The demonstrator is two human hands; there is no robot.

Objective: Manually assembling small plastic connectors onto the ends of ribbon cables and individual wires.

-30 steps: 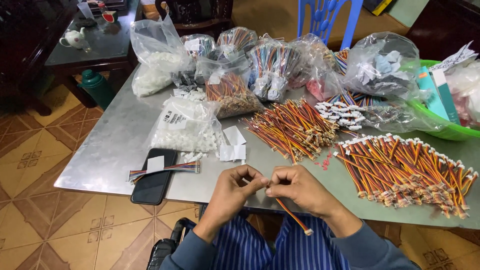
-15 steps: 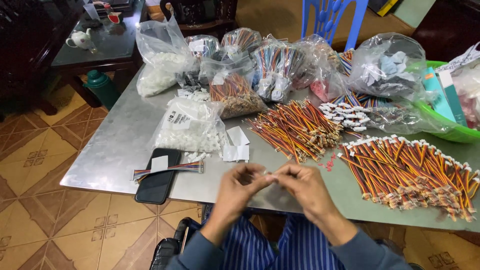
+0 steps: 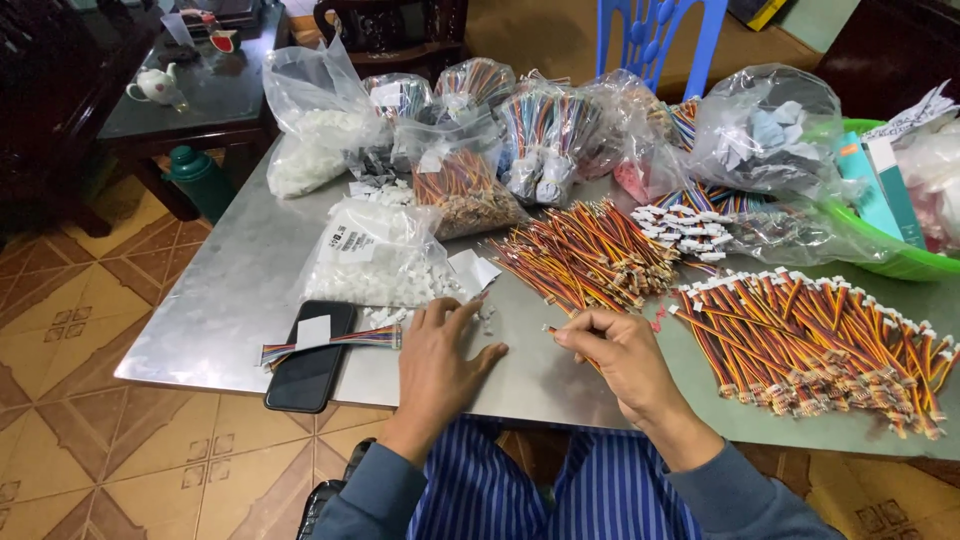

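My left hand (image 3: 443,350) lies flat on the steel table (image 3: 220,300), fingers spread, its tips among small white plastic connectors (image 3: 486,318) beside a clear bag of the same white connectors (image 3: 375,255). My right hand (image 3: 618,350) is closed on a short bundle of red, yellow and black wires (image 3: 562,331), held just above the table near its front edge. Behind it lies a loose pile of such wires (image 3: 590,250). To the right lies a bigger pile of wires with white plugs fitted (image 3: 820,340).
A black phone (image 3: 310,355) and a rainbow ribbon cable (image 3: 340,340) lie at the left front. Several clear bags of wires and parts (image 3: 540,130) crowd the back. A green basin (image 3: 890,250) sits at right. A blue chair (image 3: 655,40) and dark side table (image 3: 190,90) stand behind.
My hands were together in front of me working one wire. They have parted: the left reached forward to the white connectors, the right stays holding the wire.
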